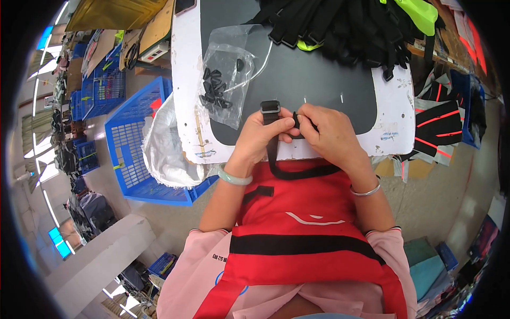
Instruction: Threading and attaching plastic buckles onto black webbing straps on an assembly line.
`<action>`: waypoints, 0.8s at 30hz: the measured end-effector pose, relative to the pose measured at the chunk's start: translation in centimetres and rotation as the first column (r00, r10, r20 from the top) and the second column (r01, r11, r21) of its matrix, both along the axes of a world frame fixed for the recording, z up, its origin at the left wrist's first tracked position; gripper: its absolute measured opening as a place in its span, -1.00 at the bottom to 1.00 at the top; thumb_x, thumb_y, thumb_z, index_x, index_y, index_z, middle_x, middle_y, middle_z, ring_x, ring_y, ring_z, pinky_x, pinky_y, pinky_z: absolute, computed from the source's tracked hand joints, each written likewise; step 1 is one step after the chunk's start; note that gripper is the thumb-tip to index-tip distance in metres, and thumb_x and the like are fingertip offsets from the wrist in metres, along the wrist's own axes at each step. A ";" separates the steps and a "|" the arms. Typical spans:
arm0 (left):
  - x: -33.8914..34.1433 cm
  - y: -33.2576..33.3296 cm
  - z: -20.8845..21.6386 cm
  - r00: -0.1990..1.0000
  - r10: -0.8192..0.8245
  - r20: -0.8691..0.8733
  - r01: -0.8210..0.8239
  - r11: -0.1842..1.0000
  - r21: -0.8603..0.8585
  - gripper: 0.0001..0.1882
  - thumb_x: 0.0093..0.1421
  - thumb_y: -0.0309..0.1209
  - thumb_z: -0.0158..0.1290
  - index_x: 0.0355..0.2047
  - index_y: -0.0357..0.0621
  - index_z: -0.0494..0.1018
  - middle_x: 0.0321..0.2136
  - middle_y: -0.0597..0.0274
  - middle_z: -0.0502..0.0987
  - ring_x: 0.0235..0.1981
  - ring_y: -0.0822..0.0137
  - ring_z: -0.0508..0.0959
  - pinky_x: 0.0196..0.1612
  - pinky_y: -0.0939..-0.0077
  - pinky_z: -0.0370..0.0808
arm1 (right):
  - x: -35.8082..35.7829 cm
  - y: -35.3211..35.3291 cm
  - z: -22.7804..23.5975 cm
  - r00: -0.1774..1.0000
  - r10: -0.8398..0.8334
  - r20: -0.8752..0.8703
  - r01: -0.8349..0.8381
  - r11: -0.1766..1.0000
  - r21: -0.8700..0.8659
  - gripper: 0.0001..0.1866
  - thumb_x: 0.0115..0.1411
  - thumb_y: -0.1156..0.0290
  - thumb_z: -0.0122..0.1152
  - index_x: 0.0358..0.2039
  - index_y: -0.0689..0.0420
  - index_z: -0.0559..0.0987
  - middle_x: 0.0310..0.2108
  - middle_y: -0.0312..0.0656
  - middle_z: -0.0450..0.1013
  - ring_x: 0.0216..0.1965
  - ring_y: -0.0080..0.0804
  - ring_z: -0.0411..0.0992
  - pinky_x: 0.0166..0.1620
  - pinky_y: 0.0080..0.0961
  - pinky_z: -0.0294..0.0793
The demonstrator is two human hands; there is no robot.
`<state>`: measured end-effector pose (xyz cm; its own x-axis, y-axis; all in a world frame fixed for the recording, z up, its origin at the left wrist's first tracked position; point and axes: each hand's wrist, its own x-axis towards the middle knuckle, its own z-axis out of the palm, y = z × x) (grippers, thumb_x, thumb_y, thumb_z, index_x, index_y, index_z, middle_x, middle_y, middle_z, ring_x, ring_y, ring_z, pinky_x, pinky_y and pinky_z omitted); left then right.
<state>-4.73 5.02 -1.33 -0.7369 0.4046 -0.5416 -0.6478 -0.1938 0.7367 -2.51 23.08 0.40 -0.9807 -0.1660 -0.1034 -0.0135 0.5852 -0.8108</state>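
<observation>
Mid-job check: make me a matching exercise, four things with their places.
1. single black webbing strap
2. clear plastic bag of black parts
3. blue latticed plastic crate
4. heap of black webbing straps

A. left of the white-rimmed table
B. at the table's far end
C. in the left hand
D. on the table's left part

Pairs: 1-C; 2-D; 3-A; 4-B

Even, bright light falls across a pale worktop (390, 109), with white light strips (50, 208) glowing along the left side of the fisheye view. Soft highlights glint off a clear plastic bag (229, 49) and a metal bracelet (366, 193), while black straps (340, 29) sink into near-solid darkness. The fingers (279, 126) appear reasonably sharp; toward the rim, straight lines bow, detail softens and the corners fall to black.
</observation>
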 end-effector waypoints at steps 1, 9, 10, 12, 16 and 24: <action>0.1 0.2 0.1 1.000 -0.004 0.002 0.004 1.000 -0.002 -0.82 0.13 -0.53 0.12 -0.25 -0.30 0.43 -0.39 0.13 0.55 -0.41 0.38 0.59 -0.38 0.61 0.55 | 0.0 0.0 -0.1 1.000 0.008 -0.008 -0.008 1.000 0.025 -0.82 0.14 0.34 -0.07 -0.48 0.15 0.44 -0.52 -0.09 0.45 -0.44 -0.04 0.43 -0.37 -0.19 0.39; 1.1 1.4 0.2 0.983 0.141 -0.117 -0.153 0.983 -0.102 -0.78 0.11 -0.57 0.13 -0.21 -0.34 0.45 -0.38 0.11 0.55 -0.38 0.36 0.60 -0.30 0.60 0.56 | 0.2 -0.2 -0.4 0.998 -0.019 -0.067 0.026 0.993 0.114 -0.83 0.14 0.32 -0.03 -0.46 0.13 0.44 -0.49 -0.09 0.44 -0.44 -0.04 0.45 -0.38 -0.19 0.41; 1.3 1.5 0.3 0.983 0.139 -0.119 -0.152 0.983 -0.104 -0.78 0.11 -0.57 0.13 -0.21 -0.34 0.45 -0.38 0.11 0.55 -0.38 0.36 0.60 -0.30 0.60 0.56 | 0.3 -0.1 -0.4 0.998 -0.011 -0.063 0.019 0.993 0.120 -0.83 0.15 0.32 -0.03 -0.47 0.13 0.44 -0.49 -0.09 0.45 -0.44 -0.04 0.45 -0.38 -0.18 0.42; 1.6 1.6 0.3 0.972 0.136 -0.193 -0.161 0.980 -0.117 -0.79 0.10 -0.59 0.13 -0.22 -0.34 0.46 -0.38 0.11 0.56 -0.38 0.37 0.59 -0.30 0.60 0.55 | 0.4 0.0 -0.3 0.995 0.016 -0.094 -0.002 0.989 0.145 -0.84 0.14 0.33 -0.02 -0.47 0.13 0.44 -0.49 -0.09 0.44 -0.44 -0.06 0.45 -0.40 -0.19 0.42; 1.8 1.5 0.1 0.963 0.122 -0.239 -0.153 0.982 -0.115 -0.79 0.10 -0.60 0.12 -0.22 -0.34 0.47 -0.39 0.13 0.56 -0.37 0.38 0.59 -0.30 0.60 0.54 | 0.4 0.5 -0.3 0.978 0.110 -0.179 -0.079 0.982 0.171 -0.87 0.13 0.34 0.01 -0.46 0.11 0.42 -0.52 -0.13 0.41 -0.47 -0.12 0.45 -0.47 -0.25 0.43; 1.8 2.5 0.6 0.999 0.029 -0.039 -0.028 0.999 0.032 -0.84 0.13 -0.55 0.10 -0.26 -0.34 0.47 -0.44 0.16 0.55 -0.43 0.38 0.58 -0.37 0.60 0.54 | 0.7 1.0 -0.4 0.967 0.057 -0.249 -0.033 0.995 0.099 -0.89 0.12 0.34 0.04 -0.42 0.09 0.42 -0.55 -0.17 0.37 -0.49 -0.18 0.44 -0.47 -0.31 0.44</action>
<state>-2.98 7.48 -0.76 -0.7693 0.3991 -0.4990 -0.6119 -0.2351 0.7552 -1.80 24.09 0.02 -0.9690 -0.2115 0.1279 -0.2374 0.6522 -0.7199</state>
